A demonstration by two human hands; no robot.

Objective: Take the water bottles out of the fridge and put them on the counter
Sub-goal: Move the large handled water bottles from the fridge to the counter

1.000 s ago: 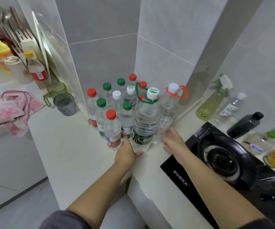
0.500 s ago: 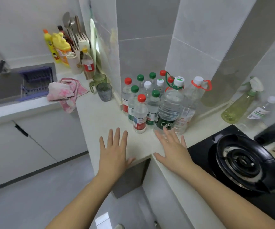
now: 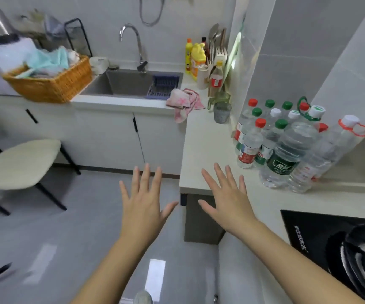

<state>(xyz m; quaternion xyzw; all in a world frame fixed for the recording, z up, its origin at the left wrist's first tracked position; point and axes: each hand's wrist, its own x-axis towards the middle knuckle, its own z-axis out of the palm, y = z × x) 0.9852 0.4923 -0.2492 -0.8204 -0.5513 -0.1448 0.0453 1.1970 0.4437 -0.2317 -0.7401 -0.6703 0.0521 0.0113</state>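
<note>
1. I am holding both hands out empty: my left hand is hovering over the grey floor with its grip spread wide, and my right hand is hovering over the near edge of the bench, grip just as wide, touching nothing.

2. The water bottles are standing upright in a tight cluster on the bench, in the corner against the tiled wall, near my right hand but apart from it.

3. The small bottles with red and green caps are looking full, so I am judging them light enough for one hand each, taken round the labelled middle.

4. The large bottle with the dark green label and the large bottle with the red carry loop are likely heavy. Thin clear plastic gives under a squeeze and may be slick if chilled, so I am favouring the neck or loop with a hand under the base.

5. No fridge is showing anywhere here, so I cannot tell whether more bottles are waiting.

6. The back rows are partly hidden behind the front ones, making an exact count unsafe, and the stove is cut off at the right edge.
</note>
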